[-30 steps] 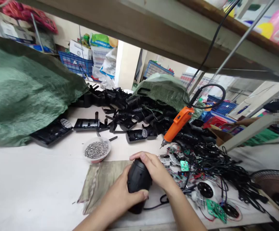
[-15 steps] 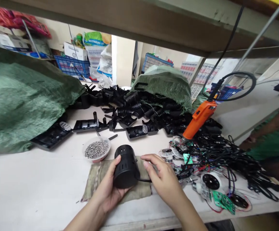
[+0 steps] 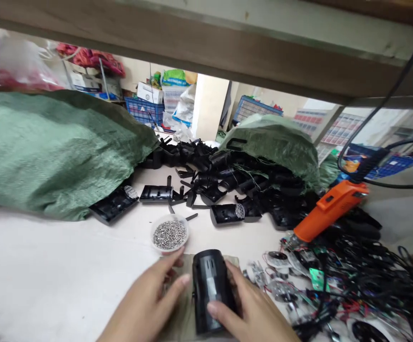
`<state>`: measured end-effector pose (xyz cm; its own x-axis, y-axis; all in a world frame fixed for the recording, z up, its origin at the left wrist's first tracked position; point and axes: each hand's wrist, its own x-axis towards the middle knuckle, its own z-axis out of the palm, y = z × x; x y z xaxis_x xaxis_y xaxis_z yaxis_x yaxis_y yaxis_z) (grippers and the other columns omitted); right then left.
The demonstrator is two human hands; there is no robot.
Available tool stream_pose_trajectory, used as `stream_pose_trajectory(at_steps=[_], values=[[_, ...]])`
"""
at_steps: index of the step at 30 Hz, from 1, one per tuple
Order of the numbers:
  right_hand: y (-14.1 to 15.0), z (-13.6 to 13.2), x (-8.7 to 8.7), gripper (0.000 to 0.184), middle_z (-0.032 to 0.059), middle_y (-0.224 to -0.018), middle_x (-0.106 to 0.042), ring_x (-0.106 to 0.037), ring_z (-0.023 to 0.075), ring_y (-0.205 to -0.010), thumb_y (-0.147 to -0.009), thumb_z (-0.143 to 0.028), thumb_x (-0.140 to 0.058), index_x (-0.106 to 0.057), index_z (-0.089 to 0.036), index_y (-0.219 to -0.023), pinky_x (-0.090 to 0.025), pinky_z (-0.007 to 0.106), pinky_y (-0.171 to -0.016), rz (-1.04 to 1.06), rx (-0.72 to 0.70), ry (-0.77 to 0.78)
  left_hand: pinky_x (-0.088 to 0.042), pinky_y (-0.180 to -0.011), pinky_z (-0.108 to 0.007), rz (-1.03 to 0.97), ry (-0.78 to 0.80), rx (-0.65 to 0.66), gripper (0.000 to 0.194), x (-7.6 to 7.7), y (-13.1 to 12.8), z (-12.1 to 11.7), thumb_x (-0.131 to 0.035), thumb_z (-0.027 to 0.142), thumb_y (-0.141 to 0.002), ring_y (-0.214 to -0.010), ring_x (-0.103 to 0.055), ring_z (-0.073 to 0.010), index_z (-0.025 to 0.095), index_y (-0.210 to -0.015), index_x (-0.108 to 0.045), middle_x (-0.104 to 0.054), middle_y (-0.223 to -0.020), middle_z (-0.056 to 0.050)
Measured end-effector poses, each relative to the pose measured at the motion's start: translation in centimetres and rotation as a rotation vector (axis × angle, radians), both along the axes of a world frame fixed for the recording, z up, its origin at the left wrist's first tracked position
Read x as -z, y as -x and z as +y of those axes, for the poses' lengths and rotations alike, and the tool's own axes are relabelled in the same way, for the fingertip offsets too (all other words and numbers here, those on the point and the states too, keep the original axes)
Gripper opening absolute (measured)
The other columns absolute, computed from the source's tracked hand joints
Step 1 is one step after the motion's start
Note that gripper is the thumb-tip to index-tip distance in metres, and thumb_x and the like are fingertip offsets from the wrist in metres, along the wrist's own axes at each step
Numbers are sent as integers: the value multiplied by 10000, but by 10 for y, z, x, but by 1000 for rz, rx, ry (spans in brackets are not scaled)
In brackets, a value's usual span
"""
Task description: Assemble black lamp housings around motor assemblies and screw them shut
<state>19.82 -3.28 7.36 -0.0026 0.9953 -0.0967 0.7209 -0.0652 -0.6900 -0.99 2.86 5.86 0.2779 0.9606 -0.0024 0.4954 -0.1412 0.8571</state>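
Observation:
My right hand (image 3: 251,304) is wrapped around a black cylindrical plastic housing (image 3: 211,285), thumb across its front and fingers behind its right side. The housing has narrow slots near its top and stands over a khaki cloth (image 3: 181,304). To its left is my left hand (image 3: 152,294), thumb and fingers apart and holding nothing. Its fingertips are close to the round tub of small metal screws (image 3: 170,233); whether they touch it I cannot tell. An orange electric screwdriver (image 3: 329,211) hangs at the right, its tip down among the loose parts.
Black housing halves (image 3: 227,214) lie in a heap along the back. A green woven sack (image 3: 67,152) covers the left rear, and another sack (image 3: 273,140) sits behind the heap. Wires, bulbs and green circuit boards (image 3: 318,279) crowd the right. A shelf beam (image 3: 192,42) runs overhead.
The housing has passed from my left hand to my right and been turned around. My left hand has let go and moved toward the screw tub. The view has swung left.

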Motion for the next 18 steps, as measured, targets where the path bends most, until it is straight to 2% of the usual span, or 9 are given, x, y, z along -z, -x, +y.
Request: stream_pose_trajectory(at_steps=[2,4,6,7,9,12,18], values=[[3,17,-19,494,127,-1210,-622,-603,303,-1092,-849,-460,-539,-527,-201,-1269,-487,440,-904,-229,-61,-50,-470,-906,-370,278,-235,20,379,-13,13,24,-428,393,-901,-1057,-620,-273,238,-1193,-614,-675,-1175,-76],[15,45,-39,371,130,-1120,-646,-641,281,-988,-928,-406,-432,-599,-180,-1170,-505,420,-836,-448,-84,-154,-453,-896,-354,367,-291,34,308,-21,18,50,-455,296,-889,-1040,-617,-269,212,-1111,-651,-688,-1123,-86],[35,80,-50,261,76,-1055,-655,-624,224,-999,-947,-265,-421,-648,-220,-1068,-473,369,-880,-489,-183,-183,-453,-843,-355,445,-308,47,216,-24,14,71,-539,218,-821,-963,-627,-278,204,-976,-688,-708,-1004,-90],[46,98,-51,206,49,-1024,-660,-610,204,-1023,-926,-248,-479,-665,-235,-1012,-460,344,-902,-493,-249,-174,-456,-804,-361,484,-309,48,164,-23,11,78,-564,201,-794,-915,-631,-283,199,-890,-697,-711,-932,-92],[65,129,-46,153,52,-1049,-643,-597,205,-1022,-881,-272,-575,-651,-196,-990,-472,381,-890,-519,-331,-138,-455,-733,-368,555,-311,43,113,-19,6,86,-578,219,-792,-829,-632,-275,181,-778,-683,-699,-827,-88],[79,154,-31,253,65,-1114,-609,-597,200,-993,-883,-327,-582,-595,-155,-1069,-495,424,-856,-530,-363,-109,-440,-685,-343,601,-328,17,195,-12,5,85,-513,269,-855,-807,-632,-256,181,-787,-672,-697,-822,-87],[69,153,-14,217,49,-1029,-633,-613,176,-927,-900,-341,-555,-614,-159,-1002,-503,396,-830,-353,-292,-181,-414,-660,-310,533,-347,-24,242,-5,9,82,-445,262,-868,-890,-633,-287,252,-887,-686,-718,-924,-69]])
